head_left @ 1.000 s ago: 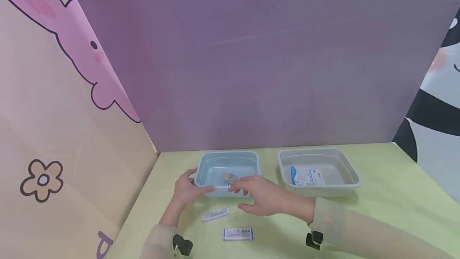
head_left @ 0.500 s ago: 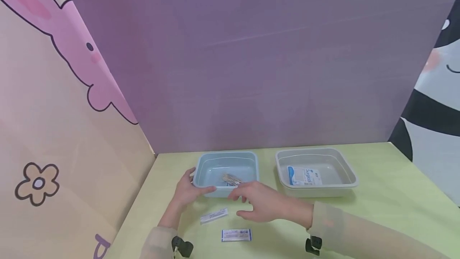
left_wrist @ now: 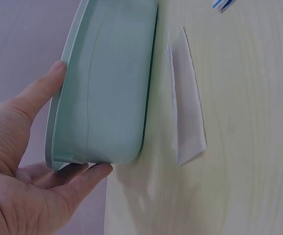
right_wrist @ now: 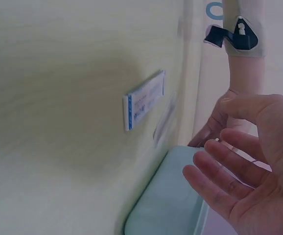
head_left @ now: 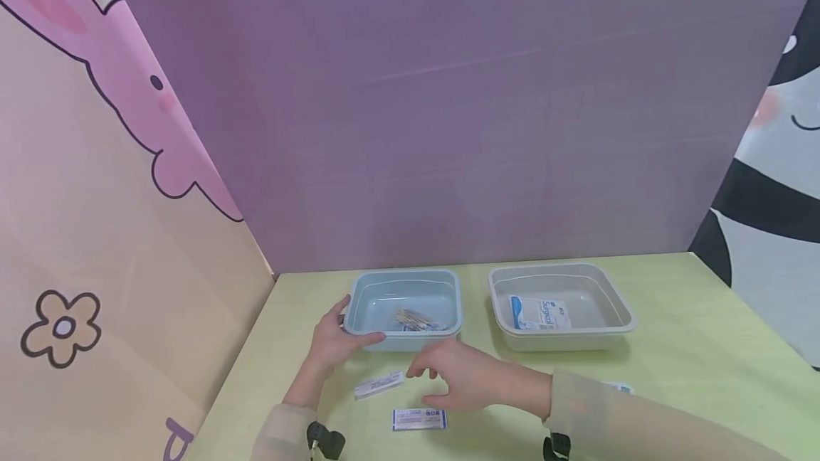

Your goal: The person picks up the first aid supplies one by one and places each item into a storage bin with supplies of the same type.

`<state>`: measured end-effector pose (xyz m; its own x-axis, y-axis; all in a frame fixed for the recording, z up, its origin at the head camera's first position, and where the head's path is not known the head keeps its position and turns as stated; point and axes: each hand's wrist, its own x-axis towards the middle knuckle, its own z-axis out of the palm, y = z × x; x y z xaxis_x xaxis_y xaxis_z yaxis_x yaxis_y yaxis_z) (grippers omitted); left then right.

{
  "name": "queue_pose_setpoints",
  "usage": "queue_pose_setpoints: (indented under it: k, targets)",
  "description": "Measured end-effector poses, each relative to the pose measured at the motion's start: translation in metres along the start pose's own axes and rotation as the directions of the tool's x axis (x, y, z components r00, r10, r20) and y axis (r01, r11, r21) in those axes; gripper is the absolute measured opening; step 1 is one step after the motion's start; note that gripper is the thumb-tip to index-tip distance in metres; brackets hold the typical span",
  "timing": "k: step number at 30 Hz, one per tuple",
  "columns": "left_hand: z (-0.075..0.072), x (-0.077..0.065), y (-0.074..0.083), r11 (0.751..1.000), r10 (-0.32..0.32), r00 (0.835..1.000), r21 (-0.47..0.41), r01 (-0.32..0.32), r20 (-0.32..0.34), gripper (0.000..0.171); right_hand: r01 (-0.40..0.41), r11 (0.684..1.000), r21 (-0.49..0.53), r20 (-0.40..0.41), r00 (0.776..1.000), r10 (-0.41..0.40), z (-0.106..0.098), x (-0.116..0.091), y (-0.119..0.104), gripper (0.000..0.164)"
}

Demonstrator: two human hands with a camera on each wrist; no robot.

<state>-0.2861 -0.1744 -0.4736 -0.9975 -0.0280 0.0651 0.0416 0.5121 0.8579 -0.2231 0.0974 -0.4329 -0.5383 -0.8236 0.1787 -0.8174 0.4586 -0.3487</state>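
Observation:
My left hand [head_left: 333,340] grips the left end of a light blue plastic basin [head_left: 405,345]; in the left wrist view the thumb lies at the basin's rim and the other fingers curl around its corner. A clear bag of cotton swabs [head_left: 416,319] lies inside that basin. My right hand [head_left: 464,377] hovers in front of the basin with relaxed, bent fingers and holds nothing. Nearest to it on the table are two slim white packets: a flat one with blue ends [head_left: 419,419] and a slanted, folded-looking one [head_left: 379,385].
To the right stands a grey basin [head_left: 566,341] holding a white and blue packet marked "Surgical" [head_left: 540,313]. Part of a small white and blue item [head_left: 620,388] shows behind the right sleeve. A purple wall panel [head_left: 448,126] rises behind the yellow-green table [head_left: 692,347].
My right hand has drawn back from over the blue basin's front rim toward the packets, leaving the swab bag in plain sight. The left hand has kept its grip on the basin.

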Motion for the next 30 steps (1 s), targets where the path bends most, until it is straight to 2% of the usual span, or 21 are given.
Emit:
queue_pose_setpoints:
  k: [12,22,30]
  targets:
    - [0.0,-0.002,-0.001,1.0,0.012,1.0,-0.004,-0.012,-0.007,0.114,-0.037,0.999,0.011,0.06,0.998,0.036,0.011,0.001,-0.004,0.032]
    - [0.001,-0.002,-0.002,1.0,0.004,1.0,-0.007,-0.004,-0.008,0.114,-0.063,0.996,-0.064,0.103,0.992,0.07,0.022,0.0,-0.004,0.03]
    - [-0.001,-0.003,0.001,0.999,0.016,1.0,0.032,-0.016,-0.015,0.113,-0.045,0.995,-0.09,0.157,0.986,0.059,0.029,-0.004,-0.009,0.034]
